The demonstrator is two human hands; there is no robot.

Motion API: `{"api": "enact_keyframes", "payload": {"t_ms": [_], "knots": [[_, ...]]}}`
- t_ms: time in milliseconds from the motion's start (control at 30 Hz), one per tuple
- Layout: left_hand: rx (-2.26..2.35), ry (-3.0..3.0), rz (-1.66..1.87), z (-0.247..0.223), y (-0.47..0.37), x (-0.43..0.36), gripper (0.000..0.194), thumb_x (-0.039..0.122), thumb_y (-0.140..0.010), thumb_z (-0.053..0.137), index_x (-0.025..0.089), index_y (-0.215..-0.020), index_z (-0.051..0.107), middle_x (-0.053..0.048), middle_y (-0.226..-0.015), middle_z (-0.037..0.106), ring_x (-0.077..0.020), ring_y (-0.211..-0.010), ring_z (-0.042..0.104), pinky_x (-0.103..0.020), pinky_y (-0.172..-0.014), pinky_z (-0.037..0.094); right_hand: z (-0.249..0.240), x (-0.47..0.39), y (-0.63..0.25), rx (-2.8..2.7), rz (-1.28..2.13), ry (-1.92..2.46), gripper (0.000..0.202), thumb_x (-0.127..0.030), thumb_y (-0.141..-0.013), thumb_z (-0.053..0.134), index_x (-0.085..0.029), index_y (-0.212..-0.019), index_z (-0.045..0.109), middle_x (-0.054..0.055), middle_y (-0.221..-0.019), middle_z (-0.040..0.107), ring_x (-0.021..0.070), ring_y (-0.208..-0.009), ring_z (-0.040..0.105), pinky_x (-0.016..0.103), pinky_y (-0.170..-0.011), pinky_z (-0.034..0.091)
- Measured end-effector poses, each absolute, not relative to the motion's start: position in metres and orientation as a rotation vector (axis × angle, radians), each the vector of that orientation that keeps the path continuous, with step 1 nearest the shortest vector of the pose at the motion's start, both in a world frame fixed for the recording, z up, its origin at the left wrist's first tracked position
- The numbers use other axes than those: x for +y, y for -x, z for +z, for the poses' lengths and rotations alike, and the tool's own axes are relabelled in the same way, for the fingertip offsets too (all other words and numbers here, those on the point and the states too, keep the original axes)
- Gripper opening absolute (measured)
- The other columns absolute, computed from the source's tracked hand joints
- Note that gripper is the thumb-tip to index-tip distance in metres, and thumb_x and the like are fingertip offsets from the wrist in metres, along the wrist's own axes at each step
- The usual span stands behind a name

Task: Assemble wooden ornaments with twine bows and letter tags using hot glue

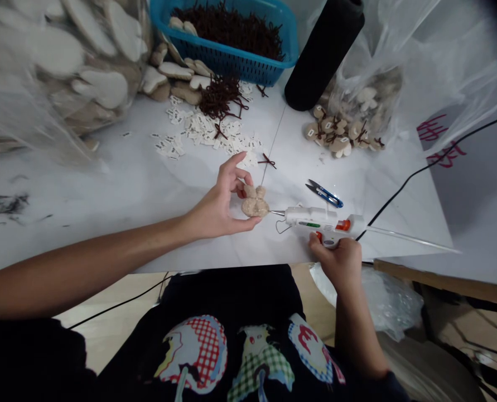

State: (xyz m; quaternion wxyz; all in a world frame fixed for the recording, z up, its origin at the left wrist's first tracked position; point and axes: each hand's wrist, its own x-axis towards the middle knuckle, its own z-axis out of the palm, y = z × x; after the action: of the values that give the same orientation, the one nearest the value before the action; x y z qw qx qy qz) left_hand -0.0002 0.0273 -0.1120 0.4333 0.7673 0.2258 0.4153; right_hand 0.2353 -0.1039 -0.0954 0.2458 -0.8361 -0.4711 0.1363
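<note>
Between the thumb and fingers of my left hand (pixel 225 204) is a small beige fuzzy bunny-head piece (pixel 255 205), held just above the table. My right hand (pixel 338 258) grips the handle of a white hot glue gun (pixel 315 219) with an orange trigger. Its metal nozzle points left and meets the right edge of the bunny piece, or lies very close to it. A clear glue stick (pixel 415 239) sticks out of the gun's back end. Blue thread snips (pixel 324 193) lie just beyond the gun. A dark brown bow (pixel 267 162) rests beyond my left fingers.
Small white labels (pixel 206 131) and a heap of brown bows (pixel 223 96) lie farther back. Behind stands a blue basket (pixel 248 50) of brown bows, beside a black cylinder (pixel 323 56). Finished-looking bunny pieces (pixel 342 134) sit right; a plastic bag (pixel 85 72) of pieces stands left. A black cord (pixel 419 170) crosses right.
</note>
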Motion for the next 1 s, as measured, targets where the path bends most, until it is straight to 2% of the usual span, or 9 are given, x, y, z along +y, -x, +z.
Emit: {"api": "enact_keyframes", "payload": {"t_ms": [100,267,333,467,567,767,900,1000], "knots": [[0.511,-1.894,1.069,-0.109,0.002,0.028,0.097,0.027,-0.068,0.075,0.034,-0.141,0.012,-0.004,-0.104,0.044,-0.0153,-0.082,0.053,-0.036,-0.072,0.050,-0.097,-0.105,-0.236,-1.276,0.332,2.281,0.048,-0.048,-0.063,0.062,-0.021,-0.037,0.032,-0.003,-0.036,0.032,0.0088,-0.036,0.037,0.023,-0.039,0.028],[0.527,-1.794,1.038,-0.109,0.004,0.028,0.099,0.024,-0.067,0.077,0.038,-0.141,0.012,-0.005,-0.112,0.045,-0.0131,-0.085,0.054,-0.035,-0.081,0.052,-0.091,-0.102,-0.256,-1.220,0.234,2.329,0.046,-0.059,-0.068,0.063,-0.017,-0.049,0.054,0.004,-0.045,0.056,0.0201,-0.050,0.058,0.026,-0.046,0.036],[0.541,-1.734,0.999,-0.110,0.004,0.028,0.099,0.022,-0.067,0.077,0.039,-0.141,0.013,-0.004,-0.115,0.045,-0.0113,-0.084,0.054,-0.034,-0.083,0.053,-0.089,-0.096,-0.279,-1.176,0.148,2.388,0.048,-0.061,-0.070,0.060,-0.017,-0.052,0.056,0.007,-0.050,0.060,0.0241,-0.057,0.063,0.028,-0.049,0.037],[0.599,-1.617,0.915,-0.113,0.004,0.028,0.101,0.019,-0.066,0.077,0.043,-0.140,0.013,-0.003,-0.116,0.045,-0.0079,-0.077,0.054,-0.032,-0.078,0.055,-0.094,-0.074,-0.339,-1.090,-0.160,2.549,0.050,-0.065,-0.071,0.060,-0.020,-0.051,0.049,0.012,-0.056,0.060,0.0269,-0.065,0.064,0.032,-0.055,0.036],[0.691,-1.549,0.841,-0.113,0.005,0.030,0.103,0.020,-0.065,0.079,0.044,-0.140,0.013,-0.002,-0.116,0.043,-0.0067,-0.075,0.055,-0.031,-0.077,0.055,-0.105,-0.055,-0.377,-1.054,-0.260,2.600,0.046,-0.061,-0.073,0.062,-0.017,-0.059,0.055,0.014,-0.066,0.062,0.0276,-0.072,0.063,0.035,-0.061,0.038],[0.769,-1.607,0.735,-0.111,0.006,0.031,0.111,0.024,-0.062,0.081,0.043,-0.142,0.008,-0.004,-0.119,0.040,-0.0073,-0.073,0.056,-0.031,-0.073,0.053,-0.119,-0.029,-0.404,-1.064,-0.258,2.655,0.045,-0.060,-0.071,0.065,-0.015,-0.066,0.061,0.013,-0.066,0.060,0.0298,-0.068,0.058,0.039,-0.062,0.040],[0.868,-1.817,0.759,-0.112,0.011,0.033,0.108,0.037,-0.066,0.080,0.039,-0.145,0.006,-0.007,-0.122,0.041,-0.0062,-0.067,0.052,-0.023,-0.059,0.047,-0.122,-0.026,-0.411,-1.098,-0.247,2.618,0.050,-0.064,-0.068,0.064,-0.014,-0.070,0.060,0.014,-0.072,0.060,0.0316,-0.075,0.057,0.043,-0.068,0.043],[0.888,-2.082,0.918,-0.109,0.017,0.038,0.094,0.052,-0.075,0.069,0.032,-0.147,0.011,-0.009,-0.119,0.046,-0.0071,-0.063,0.046,-0.021,-0.050,0.042,-0.126,-0.039,-0.407,-1.138,-0.368,2.467,0.060,-0.066,-0.064,0.067,-0.014,-0.090,0.059,0.017,-0.092,0.060,0.0363,-0.094,0.054,0.051,-0.081,0.042]]}}
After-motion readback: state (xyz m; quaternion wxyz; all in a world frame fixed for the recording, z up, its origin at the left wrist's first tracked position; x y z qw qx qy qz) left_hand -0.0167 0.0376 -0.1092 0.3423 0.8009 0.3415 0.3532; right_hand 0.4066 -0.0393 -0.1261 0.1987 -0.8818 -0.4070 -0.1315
